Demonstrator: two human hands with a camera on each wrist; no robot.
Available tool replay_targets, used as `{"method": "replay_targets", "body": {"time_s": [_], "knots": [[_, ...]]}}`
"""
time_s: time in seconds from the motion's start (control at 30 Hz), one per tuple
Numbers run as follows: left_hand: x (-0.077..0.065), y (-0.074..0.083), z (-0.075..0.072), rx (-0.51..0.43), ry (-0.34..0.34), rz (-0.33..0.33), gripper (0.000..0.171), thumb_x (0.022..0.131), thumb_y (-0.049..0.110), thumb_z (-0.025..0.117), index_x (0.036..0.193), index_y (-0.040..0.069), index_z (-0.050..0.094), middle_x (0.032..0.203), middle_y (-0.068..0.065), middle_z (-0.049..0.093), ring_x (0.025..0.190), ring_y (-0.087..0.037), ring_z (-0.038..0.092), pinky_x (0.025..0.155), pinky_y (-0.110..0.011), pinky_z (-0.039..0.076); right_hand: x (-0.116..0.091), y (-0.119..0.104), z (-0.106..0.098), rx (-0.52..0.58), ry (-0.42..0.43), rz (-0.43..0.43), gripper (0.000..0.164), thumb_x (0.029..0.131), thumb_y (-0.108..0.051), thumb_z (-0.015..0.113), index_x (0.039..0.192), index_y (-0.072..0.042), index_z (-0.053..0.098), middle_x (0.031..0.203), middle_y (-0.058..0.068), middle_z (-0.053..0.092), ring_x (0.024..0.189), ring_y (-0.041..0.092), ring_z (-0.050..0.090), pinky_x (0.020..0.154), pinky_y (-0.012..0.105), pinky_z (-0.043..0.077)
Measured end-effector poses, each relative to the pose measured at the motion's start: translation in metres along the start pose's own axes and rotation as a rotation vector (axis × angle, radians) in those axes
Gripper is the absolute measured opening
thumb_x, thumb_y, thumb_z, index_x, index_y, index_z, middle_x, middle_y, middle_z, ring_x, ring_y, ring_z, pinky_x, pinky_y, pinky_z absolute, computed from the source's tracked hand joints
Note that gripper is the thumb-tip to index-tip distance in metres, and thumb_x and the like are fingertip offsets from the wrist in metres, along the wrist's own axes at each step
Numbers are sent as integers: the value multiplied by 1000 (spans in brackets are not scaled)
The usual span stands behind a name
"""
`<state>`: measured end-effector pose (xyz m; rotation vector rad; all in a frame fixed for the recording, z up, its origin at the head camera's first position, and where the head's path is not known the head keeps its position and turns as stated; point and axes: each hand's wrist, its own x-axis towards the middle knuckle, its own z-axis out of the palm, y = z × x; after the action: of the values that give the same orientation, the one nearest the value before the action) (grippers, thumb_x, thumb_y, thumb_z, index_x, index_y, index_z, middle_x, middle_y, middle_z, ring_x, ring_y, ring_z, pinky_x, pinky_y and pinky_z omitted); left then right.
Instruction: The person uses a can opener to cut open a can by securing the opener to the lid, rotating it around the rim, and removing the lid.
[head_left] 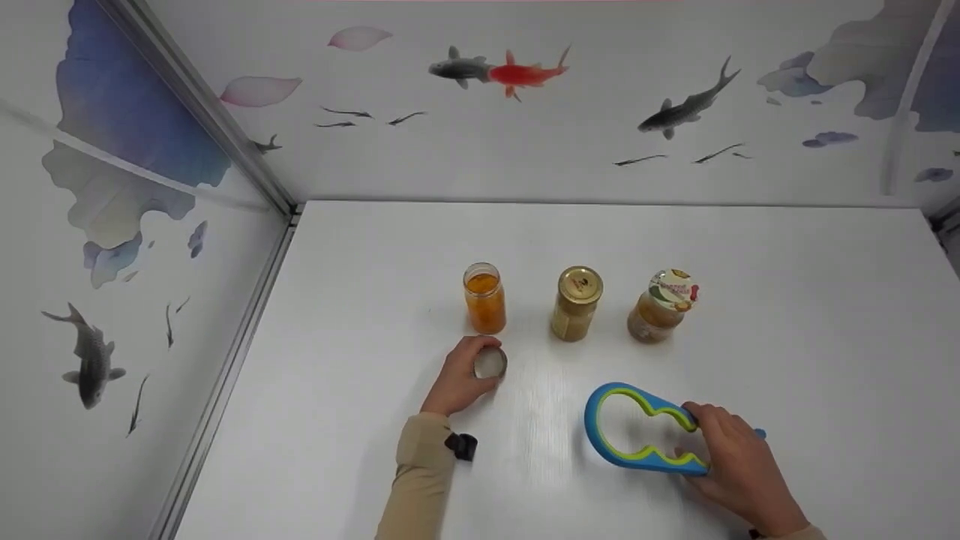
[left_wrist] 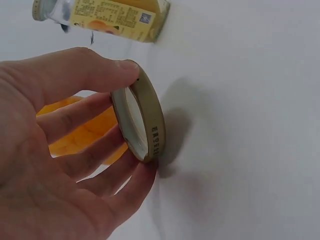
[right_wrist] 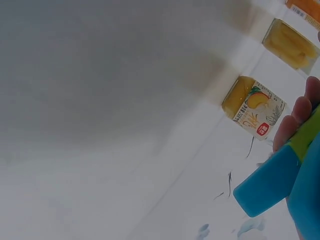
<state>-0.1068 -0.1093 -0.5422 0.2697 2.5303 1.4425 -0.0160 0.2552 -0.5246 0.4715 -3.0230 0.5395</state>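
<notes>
My left hand (head_left: 459,376) pinches a round jar lid (head_left: 490,363) by its edge, thumb on one side and fingers on the other. In the left wrist view the lid's gold rim (left_wrist: 154,117) carries small print, and its pale inside faces the palm. Just beyond this hand stands a lidless glass jar (head_left: 486,306) with orange contents. Toward the right, my right hand (head_left: 739,461) grips the two arms of a blue jar opener (head_left: 592,421) with a wavy green inner edge. Its looped end points left; the right wrist view catches a blue handle end (right_wrist: 265,182).
A jar with a gold lid (head_left: 574,315) stands right of the lidless one. Further right is a jar with a patterned lid (head_left: 655,319). All stand on the white table (head_left: 360,300), before a back wall (head_left: 525,150) painted with fish; another wall (head_left: 45,450) rises at left.
</notes>
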Motion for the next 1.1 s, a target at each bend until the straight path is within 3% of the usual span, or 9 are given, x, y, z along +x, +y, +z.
{"method": "replay_targets", "body": {"time_s": [0.57, 0.87, 1.1], "knots": [[9, 4, 2, 342, -32, -93, 50, 77, -8, 75, 121, 5, 58, 126, -15, 50, 114, -31, 48, 100, -43, 42, -5, 4, 3, 24, -8, 42, 75, 55, -7, 91, 118, -3, 52, 101, 9, 60, 88, 26, 56, 80, 51, 50], [9, 11, 4, 448, -42, -97, 51, 78, -6, 75, 125, 3, 58, 128, -15, 48, 114, -31, 46, 97, -43, 43, -9, 7, 3, -14, -2, 31, 79, 50, -7, 93, 118, -2, 51, 99, 9, 60, 86, 25, 55, 78, 48, 50], [10, 16, 4, 529, -51, -108, 55, 80, 0, 76, 131, 2, 55, 134, -14, 48, 127, -32, 40, 104, -46, 37, -12, 10, -1, -1, -3, 58, 81, 49, -6, 93, 118, -2, 51, 102, 12, 60, 88, 28, 55, 80, 51, 50]]}}
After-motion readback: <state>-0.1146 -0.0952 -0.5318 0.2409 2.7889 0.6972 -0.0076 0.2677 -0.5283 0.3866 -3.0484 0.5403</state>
